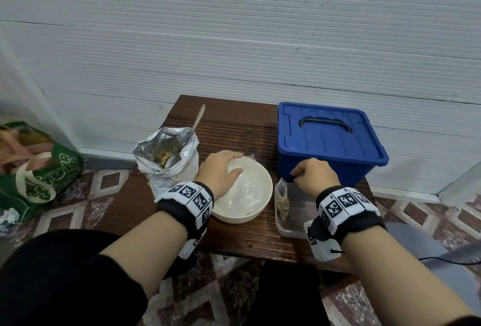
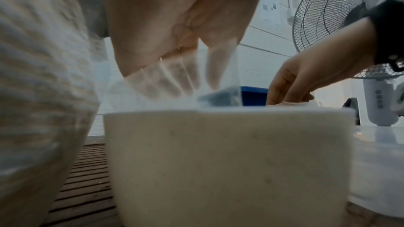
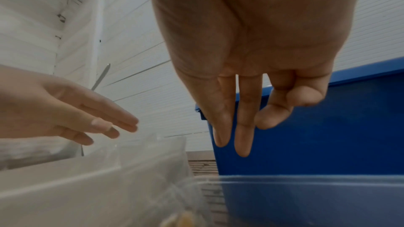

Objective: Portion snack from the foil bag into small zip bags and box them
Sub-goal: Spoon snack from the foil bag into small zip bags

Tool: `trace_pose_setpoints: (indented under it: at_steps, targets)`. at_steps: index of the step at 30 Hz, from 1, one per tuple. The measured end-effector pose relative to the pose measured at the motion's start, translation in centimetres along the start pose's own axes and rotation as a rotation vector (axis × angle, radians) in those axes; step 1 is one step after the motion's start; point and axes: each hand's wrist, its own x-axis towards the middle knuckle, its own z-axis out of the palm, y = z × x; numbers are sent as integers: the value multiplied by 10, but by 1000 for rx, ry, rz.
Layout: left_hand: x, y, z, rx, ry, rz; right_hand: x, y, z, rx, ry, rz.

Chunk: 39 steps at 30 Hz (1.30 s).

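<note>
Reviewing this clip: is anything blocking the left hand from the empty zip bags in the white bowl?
Nothing visible does. The left hand hovers over the white bowl, fingers extended toward the clear zip bags inside, with only open air between. The foil bag stands off to the left and the right hand is over the clear container.

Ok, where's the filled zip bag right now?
In the head view, the filled zip bag stands against the left wall of the clear plastic container, at the table's front right, between the white bowl and the right hand.
</note>
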Motion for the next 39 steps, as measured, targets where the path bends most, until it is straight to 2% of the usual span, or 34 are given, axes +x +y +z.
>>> trace_pose_setpoints:
  at_steps: [7, 10, 19, 24, 28, 32, 39]
  targets:
    - [24, 12, 11, 206, -36, 31, -4, -15, -4, 92, 2, -76]
    - [26, 16, 14, 248, 19, 41, -6, -21, -4, 118, 8, -100]
    - [15, 24, 8, -47, 265, 119, -11, -38, 4, 229, -15, -198]
    - [9, 25, -3, -245, 316, 191, -12, -46, 11, 282, 23, -210]
    - [1, 27, -11, -476, 296, 162, -11, -48, 12, 316, 68, -215]
    - [-1, 26, -14, -477, 312, 128, -17, -50, 7, 474, 62, -218]
    - [-6, 21, -16, -426, 320, 88, -26, -49, 2, 614, -61, -190]
